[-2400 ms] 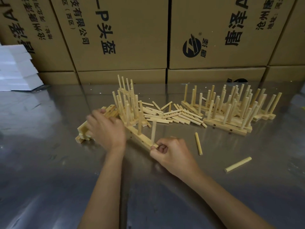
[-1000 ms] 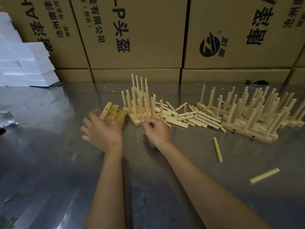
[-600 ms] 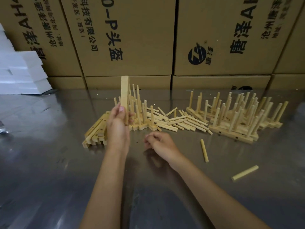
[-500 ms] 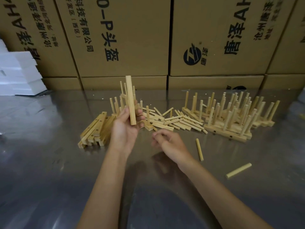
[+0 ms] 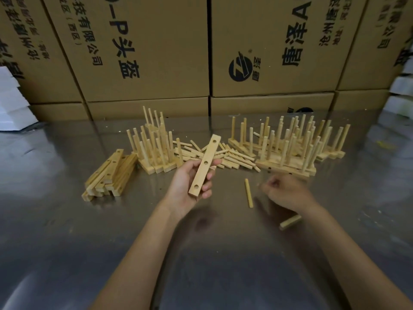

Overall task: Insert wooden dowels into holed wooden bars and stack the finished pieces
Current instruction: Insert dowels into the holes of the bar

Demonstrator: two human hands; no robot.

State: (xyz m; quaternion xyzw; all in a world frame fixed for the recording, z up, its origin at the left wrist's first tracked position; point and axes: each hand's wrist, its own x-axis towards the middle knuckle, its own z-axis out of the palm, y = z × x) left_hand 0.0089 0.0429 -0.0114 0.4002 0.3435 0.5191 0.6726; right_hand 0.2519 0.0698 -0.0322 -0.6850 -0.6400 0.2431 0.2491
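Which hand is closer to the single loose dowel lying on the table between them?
Right. The right hand hovers just beside the loose dowel, on its right; the left hand, gripping a holed bar, is farther off to its left.

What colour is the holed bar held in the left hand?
Pale natural wood, the flat three-holed wooden bar; head view shows it.

The cardboard boxes (image 5: 147, 52) stacked behind the table carry black print turned sideways. The middle box reads "–P头盔", with smaller "有限公司" and "(西区)" beside it. The box to its right (image 5: 279, 45) shows a round logo and large "唐泽A".
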